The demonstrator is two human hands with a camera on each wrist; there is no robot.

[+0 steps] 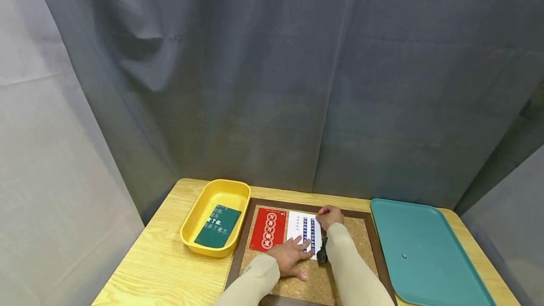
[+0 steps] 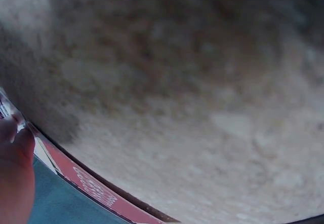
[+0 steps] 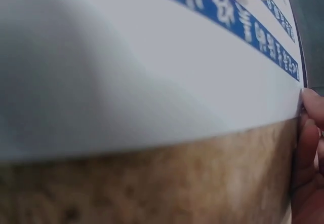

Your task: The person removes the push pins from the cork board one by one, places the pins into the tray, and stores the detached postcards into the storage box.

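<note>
The smooth, rectangular white card (image 1: 302, 226) is pressed onto grainy cork (image 1: 315, 277) under the spread left hand (image 1: 291, 256); its corner is touched by the curled right hand (image 1: 330, 216), whose grip cannot be told.

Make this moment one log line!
left hand: rests on white card | right hand: at card's top right corner | red card: beside it on corkboard

"What lies on the table (image 1: 148, 259)?"

"A framed corkboard (image 1: 314, 284) in the middle, a tub (image 1: 207, 212) to its left, a tray (image 1: 429, 240) to its right."

"And on the corkboard?"

"Two cards: the left card (image 1: 268, 230) nearer the tub, the right card (image 1: 295, 223) just beside it."

"Inside the tub?"

"A third card (image 1: 217, 225) — and behind the table, a curtain (image 1: 255, 84)."
</note>
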